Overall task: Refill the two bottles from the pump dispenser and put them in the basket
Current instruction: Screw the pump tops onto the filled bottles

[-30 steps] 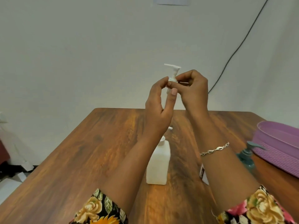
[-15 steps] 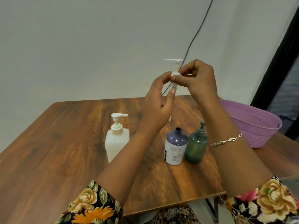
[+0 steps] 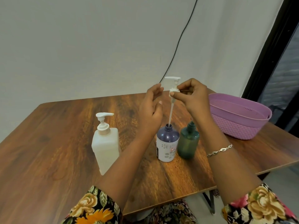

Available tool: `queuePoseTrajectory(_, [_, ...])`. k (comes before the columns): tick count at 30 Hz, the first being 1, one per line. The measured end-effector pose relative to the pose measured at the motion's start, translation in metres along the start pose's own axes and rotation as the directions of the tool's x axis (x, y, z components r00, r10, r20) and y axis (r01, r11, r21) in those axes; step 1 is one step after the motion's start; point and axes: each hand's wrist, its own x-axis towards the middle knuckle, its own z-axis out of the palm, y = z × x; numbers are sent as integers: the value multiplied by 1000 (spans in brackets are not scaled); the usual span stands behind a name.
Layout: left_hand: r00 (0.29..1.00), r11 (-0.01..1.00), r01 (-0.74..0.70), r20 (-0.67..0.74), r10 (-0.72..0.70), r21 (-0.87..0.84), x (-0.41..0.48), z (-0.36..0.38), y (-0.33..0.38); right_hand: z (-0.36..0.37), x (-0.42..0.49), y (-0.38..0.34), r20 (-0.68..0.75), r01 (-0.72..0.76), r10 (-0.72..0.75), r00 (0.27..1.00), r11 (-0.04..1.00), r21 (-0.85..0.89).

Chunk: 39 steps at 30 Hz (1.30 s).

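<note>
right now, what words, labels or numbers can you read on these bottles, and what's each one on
Purple bottle, small red-bordered tag on its white flowered label: print too small to read.
Purple bottle, black strip with white letters up its left edge: too blurred to read.
Pump dispenser, green bottle, loose white pump, basket: no text visible.

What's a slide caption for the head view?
Right hand pinches a pump head, its tube tip at the purple bottle's mouth; left hand open alongside.
</note>
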Motion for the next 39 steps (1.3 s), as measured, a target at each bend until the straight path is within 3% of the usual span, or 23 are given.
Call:
queuePoseTrajectory(4, [973,968,217,55,-226,130,-20,-4,-28,4,-12,22,24,-56,55,998,997,51])
queuePoseTrajectory(7, [906,901,317,187,-380,295,-35,-4,-47,9,-23,40,49,-101,99,994,994,37])
queuePoseTrajectory(10, [828,878,384,314,-465,287,-47,1,-60,13,-34,55,63,-148,146,987,988,37])
queuePoseTrajectory(28, [856,908,382,303,-418,171,-50,18,-76,17,-65,77,66,-155,152,986,988,29])
queuePoseTrajectory(34, [862,907,389,283,-421,164,-56,19,-78,20,-67,83,108,-164,171,979,984,-71])
queuePoseTrajectory(39, [864,910,389,286,-415,146,-56,20,-76,19,-68,77,167,-173,168,972,985,20])
